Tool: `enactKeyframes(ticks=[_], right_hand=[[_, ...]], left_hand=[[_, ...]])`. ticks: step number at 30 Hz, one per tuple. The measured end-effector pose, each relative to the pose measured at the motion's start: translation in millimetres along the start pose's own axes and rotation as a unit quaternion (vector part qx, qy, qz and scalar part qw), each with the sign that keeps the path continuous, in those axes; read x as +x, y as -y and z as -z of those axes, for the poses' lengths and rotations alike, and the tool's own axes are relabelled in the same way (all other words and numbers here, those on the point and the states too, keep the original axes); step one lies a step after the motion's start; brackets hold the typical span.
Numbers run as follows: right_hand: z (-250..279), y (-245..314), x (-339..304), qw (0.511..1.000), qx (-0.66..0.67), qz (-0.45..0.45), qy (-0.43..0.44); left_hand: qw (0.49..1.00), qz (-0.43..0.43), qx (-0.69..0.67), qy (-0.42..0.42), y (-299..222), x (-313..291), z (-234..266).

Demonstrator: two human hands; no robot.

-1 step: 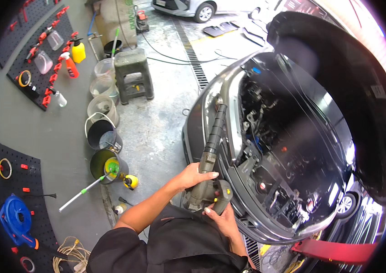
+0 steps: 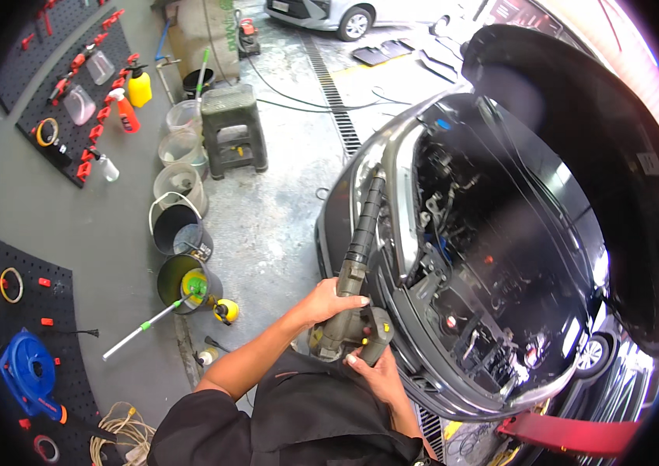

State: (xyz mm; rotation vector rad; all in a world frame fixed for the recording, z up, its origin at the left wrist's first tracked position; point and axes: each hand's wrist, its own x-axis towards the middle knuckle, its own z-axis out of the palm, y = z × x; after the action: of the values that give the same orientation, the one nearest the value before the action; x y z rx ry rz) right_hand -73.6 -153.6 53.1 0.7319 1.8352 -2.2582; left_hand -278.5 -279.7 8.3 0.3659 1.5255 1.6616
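Both my hands are closed on a grey-green cordless blower (image 2: 360,241) with a long, ribbed black nozzle. My left hand (image 2: 328,303) wraps the body just behind the nozzle, its thumb lying across the top. Lower down, my right hand (image 2: 380,377) grips the rear part beside a block with yellow details; some of its fingers are hidden. The nozzle points away from me, over the front edge of a dark car (image 2: 337,225). To the right, the raised hood (image 2: 578,101) leaves the engine bay (image 2: 461,256) exposed.
Left of me stand several buckets, including a black one (image 2: 170,287) with a green-handled brush. A grey step stool (image 2: 235,128) is beyond them. Pegboards (image 2: 50,147) with spray bottles line the left wall. A red lift arm (image 2: 570,435) extends at lower right. A hose (image 2: 291,105) crosses the floor.
The view has shifted slightly, with the surroundings a little further right. Both hands keep their hold on the blower, which has barely moved.
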Motion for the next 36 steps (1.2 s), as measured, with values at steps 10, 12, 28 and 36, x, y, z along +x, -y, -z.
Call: enactKeyframes(ticks=[10,12,28,36], right_hand=[[-13,-33,135,0.957,-0.232,0.007,0.172],[-12,-39,149,0.956,-0.248,-0.011,0.155],[-47,-213,190,0.867,-0.275,-0.398,-0.116],[-72,-291,209,0.835,-0.212,-0.488,-0.139]], left_hand=[[0.849,-0.096,0.403,-0.328,37,-25,137],[0.795,-0.128,0.425,-0.413,78,-16,180],[0.878,0.154,0.385,-0.241,499,233,490],[0.91,0.241,0.338,-0.004,663,306,611]])
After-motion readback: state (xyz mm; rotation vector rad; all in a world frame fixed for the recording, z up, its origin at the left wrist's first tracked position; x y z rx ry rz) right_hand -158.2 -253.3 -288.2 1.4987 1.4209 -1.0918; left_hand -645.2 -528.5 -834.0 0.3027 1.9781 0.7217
